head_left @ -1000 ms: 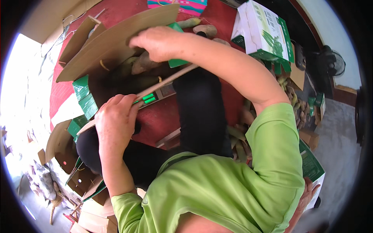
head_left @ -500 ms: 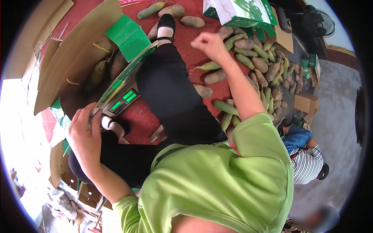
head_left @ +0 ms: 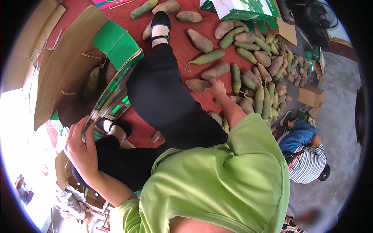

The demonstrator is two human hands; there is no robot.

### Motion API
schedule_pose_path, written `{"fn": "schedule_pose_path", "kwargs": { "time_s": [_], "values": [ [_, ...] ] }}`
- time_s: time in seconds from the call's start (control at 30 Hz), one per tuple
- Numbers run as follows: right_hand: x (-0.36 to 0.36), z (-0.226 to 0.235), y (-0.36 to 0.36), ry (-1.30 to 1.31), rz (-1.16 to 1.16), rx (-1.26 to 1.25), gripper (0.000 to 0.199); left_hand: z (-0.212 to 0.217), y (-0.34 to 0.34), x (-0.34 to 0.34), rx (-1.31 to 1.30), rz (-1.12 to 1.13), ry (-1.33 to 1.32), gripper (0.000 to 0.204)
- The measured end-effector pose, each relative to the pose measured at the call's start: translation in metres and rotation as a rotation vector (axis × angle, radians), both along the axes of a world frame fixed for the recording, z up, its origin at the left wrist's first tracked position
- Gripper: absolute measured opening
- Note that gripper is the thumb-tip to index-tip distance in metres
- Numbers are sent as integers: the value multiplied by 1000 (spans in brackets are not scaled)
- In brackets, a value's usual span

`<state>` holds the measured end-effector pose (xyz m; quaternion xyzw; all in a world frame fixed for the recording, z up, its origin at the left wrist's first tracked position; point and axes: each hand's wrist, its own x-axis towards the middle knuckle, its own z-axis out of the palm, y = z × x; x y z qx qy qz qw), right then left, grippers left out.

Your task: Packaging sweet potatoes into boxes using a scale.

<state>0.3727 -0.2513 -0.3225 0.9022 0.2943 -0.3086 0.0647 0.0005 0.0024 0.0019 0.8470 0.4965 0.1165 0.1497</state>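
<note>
On the left, my left hand [head_left: 82, 149] grips the rim of an open cardboard box [head_left: 64, 64], thumb on one side and fingers on the other. Inside that box lie a green radish [head_left: 92, 83] and another root, partly hidden by the wall. A scale [head_left: 118, 106] with lit green displays shows beside the box, its rest covered. Across my leg, my right hand [head_left: 217, 89] has its fingers closed around the right end of a brown, soil-dusted root [head_left: 197, 85] on the red floor covering. Close by lie another brown root [head_left: 216, 70] and a long green radish [head_left: 208, 57].
A large heap of green radishes [head_left: 263, 101] and brown roots spreads to the right. A white-and-green carton [head_left: 248, 11] stands at the far side, near a fan [head_left: 320, 14]. Another person [head_left: 307, 163] in a striped top bends over at the right, near an opened carton [head_left: 311, 96].
My right hand has come down and nearer from above the far roots, and has taken hold of the brown root's end. My left hand stays on the box rim. The view has shifted slightly.
</note>
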Motion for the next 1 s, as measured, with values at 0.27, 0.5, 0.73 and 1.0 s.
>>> {"fn": "schedule_pose_path", "kwargs": {
  "time_s": [0.27,0.5,0.73,1.0],
  "values": [
    [-35,-10,54,11,370,-28,49,5,1,-1,-119,35,-80,16],
    [-52,-27,66,-35,431,-169,35,18,1,-12,-170,-29,-97,22],
    [-52,8,83,-36,255,-104,33,27,-1,-22,-184,-49,-136,23],
    [39,-42,21,271,-198,476,65,21,0,-33,-204,35,-136,19]
  ]
}}
